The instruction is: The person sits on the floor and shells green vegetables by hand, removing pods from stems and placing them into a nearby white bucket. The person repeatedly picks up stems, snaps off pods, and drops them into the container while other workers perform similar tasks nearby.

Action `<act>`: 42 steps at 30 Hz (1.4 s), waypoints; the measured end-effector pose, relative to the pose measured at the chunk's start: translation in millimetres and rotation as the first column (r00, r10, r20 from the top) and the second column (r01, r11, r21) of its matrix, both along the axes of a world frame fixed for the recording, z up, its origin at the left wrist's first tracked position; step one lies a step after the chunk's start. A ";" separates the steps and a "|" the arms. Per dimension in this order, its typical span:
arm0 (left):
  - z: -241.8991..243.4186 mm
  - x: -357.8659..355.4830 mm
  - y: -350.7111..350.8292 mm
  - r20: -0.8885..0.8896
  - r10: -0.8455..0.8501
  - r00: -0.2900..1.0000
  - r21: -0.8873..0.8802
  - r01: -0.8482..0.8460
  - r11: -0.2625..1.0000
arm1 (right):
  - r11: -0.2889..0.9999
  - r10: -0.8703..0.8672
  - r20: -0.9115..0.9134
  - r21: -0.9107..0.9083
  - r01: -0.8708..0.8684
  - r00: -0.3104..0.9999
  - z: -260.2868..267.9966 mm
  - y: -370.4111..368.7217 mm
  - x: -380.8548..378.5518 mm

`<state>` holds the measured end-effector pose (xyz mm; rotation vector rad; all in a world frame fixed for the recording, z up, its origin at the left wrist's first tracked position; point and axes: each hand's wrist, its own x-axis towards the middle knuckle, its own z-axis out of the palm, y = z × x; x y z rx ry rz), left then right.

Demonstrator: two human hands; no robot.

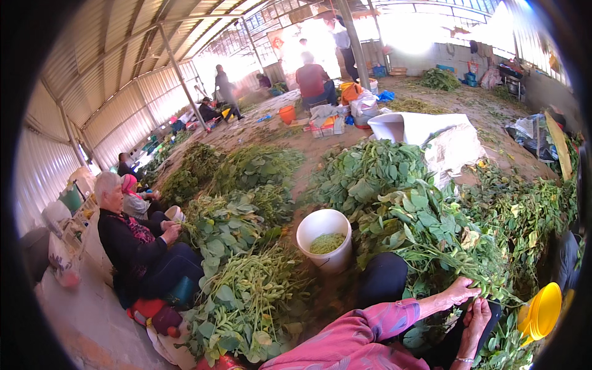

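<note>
My left hand (459,292), at the end of a pink patterned sleeve, grips the stem of a green soybean plant (495,287) with plump pods. Just below it, my right hand (477,317), with a bracelet at the wrist, has its fingertips pinched together at the same plant; what lies between them is too small to tell. Both hands are over my dark-trousered knees. Ahead and to the left stands a white plastic bucket (303,231), with a layer of green pods or beans (326,243) in its bottom.
Heaped soybean plants (384,171) lie before me, with another heap (249,296) to the left. Yellow buckets (545,307) stand at the right. A seated person (134,236) handles plants on the left. A tipped white container (416,127) lies beyond; a metal post (354,41) stands farther back.
</note>
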<state>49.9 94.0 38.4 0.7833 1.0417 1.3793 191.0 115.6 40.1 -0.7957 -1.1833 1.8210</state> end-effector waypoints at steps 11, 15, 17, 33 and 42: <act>-21.0 17.3 16.6 -0.290 0.401 0.869 0.165 -0.367 0.915 | 0.953 -0.056 0.336 0.300 -0.050 0.940 9.2 -14.0 -3.1; -24.6 25.4 19.8 -0.301 0.503 0.810 0.247 -0.444 0.862 | 0.978 0.004 0.272 0.200 -0.061 0.962 11.0 -11.4 -1.2; -24.2 28.3 19.3 -0.255 0.545 0.798 0.295 -0.473 0.830 | 0.983 0.000 0.214 0.179 -0.039 0.977 -0.9 -7.5 -3.0; -0.5 1.4 5.2 -0.008 0.157 0.988 -0.053 -0.157 0.986 | 0.979 0.167 0.234 0.076 -0.190 0.958 17.2 2.6 -0.7; 34.3 -4.9 -14.7 -0.227 0.060 0.972 -0.059 -0.075 0.995 | 0.971 0.089 0.378 0.173 -0.164 0.921 4.4 8.1 2.4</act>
